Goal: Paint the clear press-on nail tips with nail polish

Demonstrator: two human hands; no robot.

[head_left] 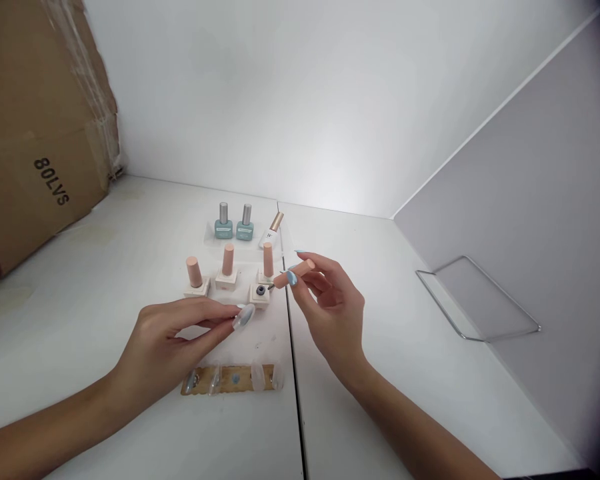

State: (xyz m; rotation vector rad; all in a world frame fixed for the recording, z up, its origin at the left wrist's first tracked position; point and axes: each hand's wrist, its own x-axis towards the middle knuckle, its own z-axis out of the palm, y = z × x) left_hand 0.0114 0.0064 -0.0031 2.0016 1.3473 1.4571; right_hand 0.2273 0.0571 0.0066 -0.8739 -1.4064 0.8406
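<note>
My left hand [175, 327] pinches a clear false nail tip [243, 317] between thumb and forefinger. In my right hand [330, 303] is a peach nail polish cap [294, 275], tilted, its brush end pointing left. Just beneath that brush stands an uncapped square polish bottle [260, 294] with a dark round neck. Three more bottles with peach caps [194, 272] stand behind and to the left of it. Below my left hand lies a wooden nail display strip [227, 387]. Several clear tips sit along the strip, and a blue dot shows at its middle spot.
Behind, two teal bottles with silver caps [223, 230] and a tilted white bottle with a gold cap [270, 235] rest in a clear tray. A cardboard box [45, 133] stands at left. A wire holder [480, 300] is on the right wall. A dark seam [294, 360] divides the white table.
</note>
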